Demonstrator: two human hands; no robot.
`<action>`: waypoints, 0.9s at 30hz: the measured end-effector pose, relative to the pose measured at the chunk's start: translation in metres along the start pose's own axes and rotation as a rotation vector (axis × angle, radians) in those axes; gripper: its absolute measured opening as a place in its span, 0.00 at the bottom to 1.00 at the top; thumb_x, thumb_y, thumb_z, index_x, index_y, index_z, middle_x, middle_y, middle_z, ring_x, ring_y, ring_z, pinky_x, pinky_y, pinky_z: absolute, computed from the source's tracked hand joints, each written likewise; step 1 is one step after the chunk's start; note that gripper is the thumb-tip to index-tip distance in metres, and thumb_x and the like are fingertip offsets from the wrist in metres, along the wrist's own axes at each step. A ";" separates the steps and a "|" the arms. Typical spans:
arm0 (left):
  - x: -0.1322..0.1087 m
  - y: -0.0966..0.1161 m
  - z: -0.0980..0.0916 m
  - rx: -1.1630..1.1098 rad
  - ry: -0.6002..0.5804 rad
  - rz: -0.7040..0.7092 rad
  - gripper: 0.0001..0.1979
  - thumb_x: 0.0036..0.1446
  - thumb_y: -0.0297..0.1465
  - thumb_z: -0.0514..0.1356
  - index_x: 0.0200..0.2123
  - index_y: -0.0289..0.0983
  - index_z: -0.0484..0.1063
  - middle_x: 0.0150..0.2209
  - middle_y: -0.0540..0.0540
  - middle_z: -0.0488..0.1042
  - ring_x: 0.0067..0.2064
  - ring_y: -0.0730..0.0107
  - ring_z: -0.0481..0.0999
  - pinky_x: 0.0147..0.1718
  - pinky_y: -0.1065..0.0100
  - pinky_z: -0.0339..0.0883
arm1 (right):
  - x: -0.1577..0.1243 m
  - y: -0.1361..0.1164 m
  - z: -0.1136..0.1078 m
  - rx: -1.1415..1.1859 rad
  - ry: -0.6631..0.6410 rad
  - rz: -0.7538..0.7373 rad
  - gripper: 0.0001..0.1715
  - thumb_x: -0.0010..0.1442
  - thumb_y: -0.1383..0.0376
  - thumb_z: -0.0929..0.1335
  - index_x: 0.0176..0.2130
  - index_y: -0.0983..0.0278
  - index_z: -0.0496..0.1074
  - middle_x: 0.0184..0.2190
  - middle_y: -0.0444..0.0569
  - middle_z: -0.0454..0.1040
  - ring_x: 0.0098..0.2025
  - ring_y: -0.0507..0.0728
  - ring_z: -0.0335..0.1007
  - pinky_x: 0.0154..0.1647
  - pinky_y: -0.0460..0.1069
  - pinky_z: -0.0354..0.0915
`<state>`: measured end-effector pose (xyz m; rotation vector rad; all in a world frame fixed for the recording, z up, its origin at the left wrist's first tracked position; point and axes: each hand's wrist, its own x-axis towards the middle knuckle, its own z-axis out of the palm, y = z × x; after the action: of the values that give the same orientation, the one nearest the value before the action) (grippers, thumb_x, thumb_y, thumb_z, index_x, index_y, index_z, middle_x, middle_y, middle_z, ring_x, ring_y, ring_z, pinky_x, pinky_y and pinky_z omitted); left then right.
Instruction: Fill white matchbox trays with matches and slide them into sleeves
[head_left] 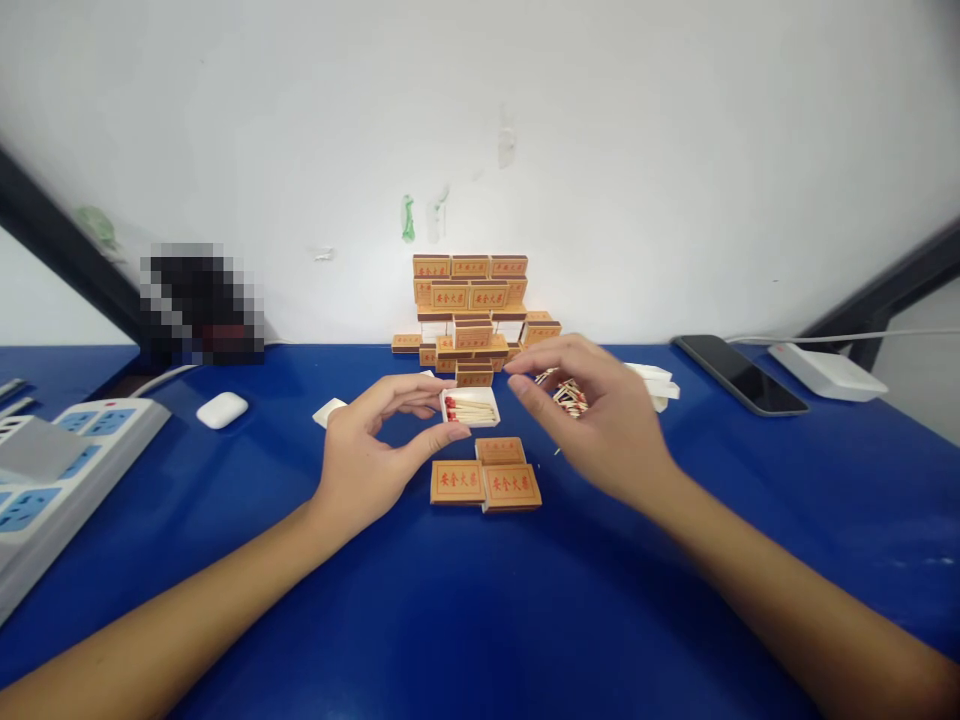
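Observation:
My left hand [375, 435] holds a white matchbox tray [484, 423] by its left end, between thumb and fingers. Several red-tipped matches [472, 411] lie side by side inside the tray. Just right of it is my right hand [600, 420], its fingers curved and a gap showing between thumb and forefinger; I see nothing in it. Beyond that hand, and partly hidden by it, is a loose heap of matches [570, 397]. Below the tray, three orange matchboxes [457, 482] lie flat on the blue table [480, 610], close together.
Many matchboxes are stacked in a structure [470, 298] against the white wall. White pieces [654, 380] lie behind my right hand. At right are a phone [739, 375] and a white device [829, 372]; at left, an earbud case [222, 409] and a power strip [97, 450].

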<state>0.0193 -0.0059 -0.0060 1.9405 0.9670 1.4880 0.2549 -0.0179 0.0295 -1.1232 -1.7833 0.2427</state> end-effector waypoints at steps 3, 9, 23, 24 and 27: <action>0.002 0.000 -0.001 0.053 0.002 -0.016 0.18 0.55 0.38 0.75 0.48 0.40 0.80 0.47 0.45 0.85 0.41 0.64 0.85 0.44 0.63 0.81 | 0.013 0.020 -0.035 -0.192 -0.228 -0.029 0.08 0.67 0.57 0.70 0.40 0.56 0.81 0.36 0.48 0.80 0.33 0.56 0.72 0.34 0.53 0.67; 0.002 -0.001 -0.003 0.144 -0.044 0.062 0.18 0.56 0.37 0.75 0.49 0.42 0.80 0.49 0.47 0.85 0.41 0.66 0.84 0.43 0.64 0.80 | 0.019 0.057 -0.075 -0.296 -0.631 0.184 0.11 0.63 0.53 0.72 0.35 0.56 0.81 0.30 0.46 0.80 0.27 0.54 0.69 0.26 0.50 0.62; 0.005 -0.003 -0.004 0.221 -0.080 0.099 0.17 0.57 0.38 0.74 0.48 0.43 0.80 0.47 0.47 0.85 0.41 0.64 0.85 0.41 0.64 0.79 | 0.011 0.070 -0.057 -0.314 -0.778 0.301 0.03 0.55 0.64 0.73 0.29 0.58 0.77 0.25 0.44 0.77 0.21 0.53 0.68 0.21 0.49 0.59; 0.005 -0.003 -0.004 0.222 -0.083 0.099 0.17 0.57 0.38 0.74 0.48 0.43 0.80 0.47 0.47 0.85 0.41 0.64 0.85 0.42 0.63 0.80 | 0.010 0.070 -0.057 -0.315 -0.787 0.299 0.04 0.56 0.64 0.72 0.29 0.58 0.76 0.25 0.44 0.77 0.21 0.53 0.68 0.22 0.49 0.60; 0.005 -0.004 -0.004 0.215 -0.090 0.104 0.17 0.57 0.39 0.74 0.48 0.42 0.80 0.47 0.47 0.85 0.41 0.64 0.85 0.41 0.63 0.80 | 0.008 0.070 -0.056 -0.291 -0.783 0.265 0.04 0.57 0.64 0.73 0.30 0.59 0.75 0.27 0.45 0.77 0.24 0.54 0.69 0.25 0.49 0.61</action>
<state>0.0152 0.0002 -0.0049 2.2207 1.0363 1.3868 0.3405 0.0102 0.0207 -1.6201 -2.3968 0.6701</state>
